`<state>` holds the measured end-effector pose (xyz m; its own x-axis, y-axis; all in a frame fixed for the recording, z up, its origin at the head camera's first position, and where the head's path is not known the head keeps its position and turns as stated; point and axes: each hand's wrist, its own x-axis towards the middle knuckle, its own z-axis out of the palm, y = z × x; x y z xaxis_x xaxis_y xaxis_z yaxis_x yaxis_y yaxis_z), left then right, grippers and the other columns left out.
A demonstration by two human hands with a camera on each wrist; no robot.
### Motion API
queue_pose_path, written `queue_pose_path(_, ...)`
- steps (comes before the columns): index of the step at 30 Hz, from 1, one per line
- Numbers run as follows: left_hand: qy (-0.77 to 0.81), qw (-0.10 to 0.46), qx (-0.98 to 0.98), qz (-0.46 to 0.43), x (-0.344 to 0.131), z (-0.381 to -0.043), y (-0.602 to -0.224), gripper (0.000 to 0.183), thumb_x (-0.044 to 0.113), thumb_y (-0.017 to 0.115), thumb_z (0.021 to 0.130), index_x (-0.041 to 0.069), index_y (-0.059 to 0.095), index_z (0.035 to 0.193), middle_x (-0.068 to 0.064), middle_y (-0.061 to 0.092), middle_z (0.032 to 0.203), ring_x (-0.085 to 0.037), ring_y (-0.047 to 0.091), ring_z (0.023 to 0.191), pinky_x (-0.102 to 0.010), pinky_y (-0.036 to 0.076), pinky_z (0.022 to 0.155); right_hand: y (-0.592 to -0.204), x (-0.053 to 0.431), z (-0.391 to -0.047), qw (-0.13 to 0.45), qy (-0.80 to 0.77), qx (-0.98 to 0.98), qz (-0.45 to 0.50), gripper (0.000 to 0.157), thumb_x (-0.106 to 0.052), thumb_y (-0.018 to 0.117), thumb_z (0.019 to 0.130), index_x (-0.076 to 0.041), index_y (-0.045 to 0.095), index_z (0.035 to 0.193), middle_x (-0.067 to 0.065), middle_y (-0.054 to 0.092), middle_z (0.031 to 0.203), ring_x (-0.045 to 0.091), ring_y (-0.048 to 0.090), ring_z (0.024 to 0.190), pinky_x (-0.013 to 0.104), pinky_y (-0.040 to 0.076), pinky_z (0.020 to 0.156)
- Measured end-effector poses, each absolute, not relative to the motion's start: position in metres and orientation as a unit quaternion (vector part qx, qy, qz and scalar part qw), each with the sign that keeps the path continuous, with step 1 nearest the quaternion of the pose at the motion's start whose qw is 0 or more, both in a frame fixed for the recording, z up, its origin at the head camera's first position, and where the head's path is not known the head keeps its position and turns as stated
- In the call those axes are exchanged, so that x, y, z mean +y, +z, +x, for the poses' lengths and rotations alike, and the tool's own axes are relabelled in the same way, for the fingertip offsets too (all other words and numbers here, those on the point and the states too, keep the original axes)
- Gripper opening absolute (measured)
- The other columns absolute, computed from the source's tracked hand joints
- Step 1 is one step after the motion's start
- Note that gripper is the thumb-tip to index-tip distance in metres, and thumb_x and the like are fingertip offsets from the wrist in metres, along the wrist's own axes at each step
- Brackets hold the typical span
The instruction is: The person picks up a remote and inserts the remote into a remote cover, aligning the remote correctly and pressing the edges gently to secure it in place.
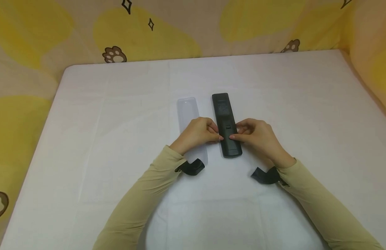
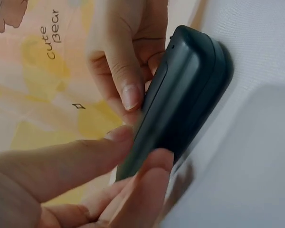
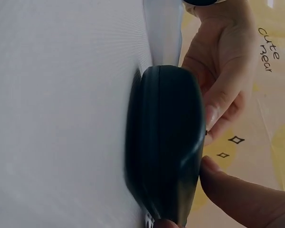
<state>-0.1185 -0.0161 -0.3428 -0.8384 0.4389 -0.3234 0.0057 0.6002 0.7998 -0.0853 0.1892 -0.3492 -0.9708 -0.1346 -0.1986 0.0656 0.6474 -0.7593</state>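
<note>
remote is pinched at its sides by left hand and right hand | risk: remote could be twisted askew if pressed unevenly

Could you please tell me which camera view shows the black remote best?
The head view, which shows the black remote from end to end, the left hand and right hand covering little of it. The left wrist view shows one end and a side close up, partly hidden; the right wrist view, mainly one end.
</note>
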Motion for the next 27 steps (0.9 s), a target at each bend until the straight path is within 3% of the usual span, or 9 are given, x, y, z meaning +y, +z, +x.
queue_pose_path(8,0.469,0.274,0.828,0.135,-0.033,-0.116,-0.334,0.015,0.012,0.070,0.084,0.001,0.064,0.092,-0.003,0.070,0.075,-0.012,0.067,0.066,-0.023,0.053,0.064,-0.348,0.187,-0.086,0.098,-0.456,0.884,-0.028,0.038,-0.017,0.078,0.079,0.001,0.065,0.110,0.010,0.066,0.087,0.013,0.060,0.071,0.022,0.049,0.057)
queue_pose_path(22,0.444,0.260,0.855,0.063,-0.100,-0.112,-0.331,0.015,0.015,0.068,0.087,0.000,0.064,0.087,-0.005,0.068,0.069,-0.013,0.065,0.063,-0.026,0.055,0.063,-0.339,0.161,-0.087,0.139,-0.513,0.845,-0.062,0.028,-0.008,0.070,0.084,0.003,0.064,0.109,0.011,0.069,0.088,0.014,0.065,0.076,0.025,0.054,0.070)
queue_pose_path(27,0.415,0.270,0.867,0.046,-0.105,-0.113,-0.333,0.022,0.019,0.068,0.088,0.000,0.065,0.076,-0.005,0.066,0.063,-0.013,0.064,0.056,-0.025,0.055,0.058,-0.337,0.142,-0.090,0.150,-0.505,0.846,-0.078,0.027,-0.007,0.070,0.084,0.003,0.065,0.108,0.011,0.069,0.088,0.018,0.067,0.076,0.026,0.054,0.070)
